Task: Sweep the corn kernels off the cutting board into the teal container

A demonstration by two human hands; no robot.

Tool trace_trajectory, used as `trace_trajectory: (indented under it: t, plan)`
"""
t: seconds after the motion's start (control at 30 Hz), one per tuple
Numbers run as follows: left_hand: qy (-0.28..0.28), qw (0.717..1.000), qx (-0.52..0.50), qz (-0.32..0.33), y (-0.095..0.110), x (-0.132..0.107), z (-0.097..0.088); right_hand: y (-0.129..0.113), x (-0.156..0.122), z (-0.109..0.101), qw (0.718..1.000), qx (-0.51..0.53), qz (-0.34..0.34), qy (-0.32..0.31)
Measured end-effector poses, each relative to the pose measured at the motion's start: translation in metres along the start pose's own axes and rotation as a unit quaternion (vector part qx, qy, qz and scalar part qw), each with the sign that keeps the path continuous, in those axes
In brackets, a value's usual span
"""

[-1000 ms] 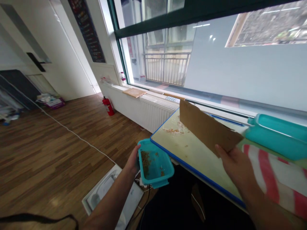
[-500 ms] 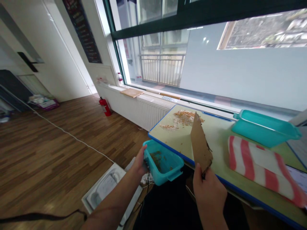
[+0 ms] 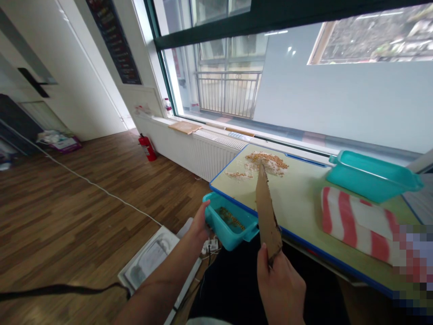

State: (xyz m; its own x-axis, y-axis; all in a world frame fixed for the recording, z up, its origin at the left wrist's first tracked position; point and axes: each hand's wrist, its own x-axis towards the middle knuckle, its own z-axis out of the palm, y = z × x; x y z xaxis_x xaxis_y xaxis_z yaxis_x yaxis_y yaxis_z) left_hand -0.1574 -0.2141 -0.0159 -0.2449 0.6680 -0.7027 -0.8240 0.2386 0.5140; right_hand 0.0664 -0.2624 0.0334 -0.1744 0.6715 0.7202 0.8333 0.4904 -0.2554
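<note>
My left hand (image 3: 200, 222) grips the left end of a teal plastic bin (image 3: 230, 237), which is held just below the table's front edge. Some yellowish grains (image 3: 233, 220) lie on the bin's bottom. In my right hand (image 3: 281, 282) is a piece of brown cardboard (image 3: 268, 214), pinched at its lower end and pointing up over the table edge. Beyond its tip, a heap of orange-yellow kernels (image 3: 275, 160) mixed with white grains spreads over the far left of the pale yellow tabletop (image 3: 301, 198).
A second teal bin (image 3: 375, 176) stands at the table's right, behind a red-and-white striped cloth (image 3: 355, 225). A white radiator (image 3: 213, 155) runs under the window. On the floor are a white box (image 3: 149, 259), a cable (image 3: 111, 194) and a fire extinguisher (image 3: 147, 147).
My right hand has moved the cardboard left and slightly down, nearer the bin. Grains inside the bin now lie in a band along its bottom. The left hand keeps its hold.
</note>
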Motion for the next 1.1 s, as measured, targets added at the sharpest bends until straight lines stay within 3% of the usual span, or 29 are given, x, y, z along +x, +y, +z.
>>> trace_trajectory:
  t: [0.1, 0.4, 0.63, 0.8, 0.93, 1.1]
  plan:
    - [0.031, 0.999, -0.001, 0.013, 0.001, -0.001, 0.003, -0.003, -0.006, -0.002, 1.000, 0.014, -0.016, -0.012]
    - [-0.008, 0.999, -0.020, 0.042, -0.002, 0.005, 0.001, -0.015, -0.020, -0.009, 0.999, 0.028, -0.039, -0.002]
    - [-0.003, 0.999, -0.013, 0.052, 0.004, 0.011, -0.003, -0.007, 0.001, 0.004, 0.998, 0.012, -0.060, -0.004]
    - [-0.003, 0.997, -0.028, 0.068, 0.012, 0.011, -0.005, 0.007, 0.008, 0.028, 0.996, 0.016, -0.091, -0.005]
    - [0.009, 0.997, -0.035, 0.066, 0.023, 0.011, -0.008, 0.010, 0.009, 0.033, 0.995, 0.020, -0.096, -0.001]
    - [0.033, 0.997, 0.003, 0.070, 0.049, 0.032, -0.032, -0.006, 0.010, 0.031, 0.994, 0.008, -0.102, 0.026]
